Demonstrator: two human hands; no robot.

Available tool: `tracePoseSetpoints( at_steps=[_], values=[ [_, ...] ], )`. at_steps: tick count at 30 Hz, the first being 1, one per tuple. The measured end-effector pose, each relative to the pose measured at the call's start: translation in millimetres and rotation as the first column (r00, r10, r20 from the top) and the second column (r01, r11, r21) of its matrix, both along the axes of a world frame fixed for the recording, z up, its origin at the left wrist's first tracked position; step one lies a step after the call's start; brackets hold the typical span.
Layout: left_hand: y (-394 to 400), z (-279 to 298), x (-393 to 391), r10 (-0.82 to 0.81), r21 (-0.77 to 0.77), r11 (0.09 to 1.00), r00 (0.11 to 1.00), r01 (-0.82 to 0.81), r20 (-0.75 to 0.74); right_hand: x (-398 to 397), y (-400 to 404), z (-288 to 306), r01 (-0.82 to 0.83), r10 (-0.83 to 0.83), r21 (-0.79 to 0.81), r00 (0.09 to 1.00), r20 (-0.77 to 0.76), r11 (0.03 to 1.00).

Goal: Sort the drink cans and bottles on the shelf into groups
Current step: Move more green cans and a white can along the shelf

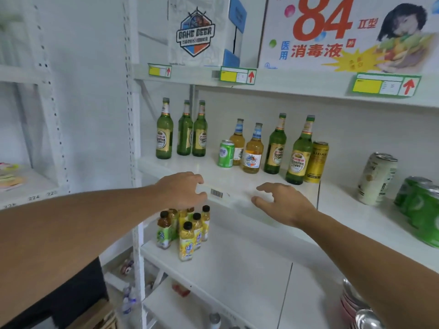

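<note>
Both the left hand (183,189) and right hand (283,201), fingers loose and empty, hover at the white shelf's front edge (237,198), three tall green glass beer bottles (184,131) already grouped at its back-left corner, apparently mid-sort.

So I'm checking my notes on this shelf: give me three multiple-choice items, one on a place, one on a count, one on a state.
1. Where does the small green can stand?
A. left of the two amber bottles
B. on the top shelf
C. beside the gold can

2. How many green bottles form the left group?
A. one
B. three
C. five

3. What does the left hand hold?
A. a can
B. a bottle
C. nothing

Answers: 1 A, it touches the amber bottles' left side; 2 B, three stand together; 3 C, its fingers are spread and hold nothing at the shelf edge.
</note>
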State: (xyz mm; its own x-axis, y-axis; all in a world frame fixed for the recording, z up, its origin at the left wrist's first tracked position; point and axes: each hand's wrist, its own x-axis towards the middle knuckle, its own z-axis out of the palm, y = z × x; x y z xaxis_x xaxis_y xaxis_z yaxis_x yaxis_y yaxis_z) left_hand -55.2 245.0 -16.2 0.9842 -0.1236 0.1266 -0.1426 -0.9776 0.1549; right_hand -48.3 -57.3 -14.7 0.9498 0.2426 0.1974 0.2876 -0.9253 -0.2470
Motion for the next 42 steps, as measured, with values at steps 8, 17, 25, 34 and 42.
tracePoseSetpoints(
  at_steps=[8,17,25,34,42],
  values=[
    [44.1,3.8,34.0,0.086,0.028,0.996,0.996,-0.085,-0.009,63.9,61.8,8.0,-0.086,0.086,0.003,0.996,0.017,0.996],
    [76.0,23.9,103.2,0.164,0.072,0.984,0.986,-0.164,0.006,160.3,96.4,20.7,-0.085,0.082,0.041,0.994,0.072,0.995],
    [107.9,25.8,166.2,0.256,-0.094,0.964,0.964,-0.249,0.067,218.8,115.2,19.2,0.053,-0.081,0.189,0.986,0.145,0.980],
    [156.4,9.4,231.9,0.479,-0.653,0.688,0.874,-0.317,0.082,262.9,150.1,-3.7,0.195,-0.246,0.527,0.969,0.027,0.827],
    [179.6,4.5,282.1,0.412,-0.770,0.590,0.911,-0.243,0.028,284.5,165.1,-14.4,0.307,-0.369,0.673,0.928,-0.055,0.673]
  ],
)
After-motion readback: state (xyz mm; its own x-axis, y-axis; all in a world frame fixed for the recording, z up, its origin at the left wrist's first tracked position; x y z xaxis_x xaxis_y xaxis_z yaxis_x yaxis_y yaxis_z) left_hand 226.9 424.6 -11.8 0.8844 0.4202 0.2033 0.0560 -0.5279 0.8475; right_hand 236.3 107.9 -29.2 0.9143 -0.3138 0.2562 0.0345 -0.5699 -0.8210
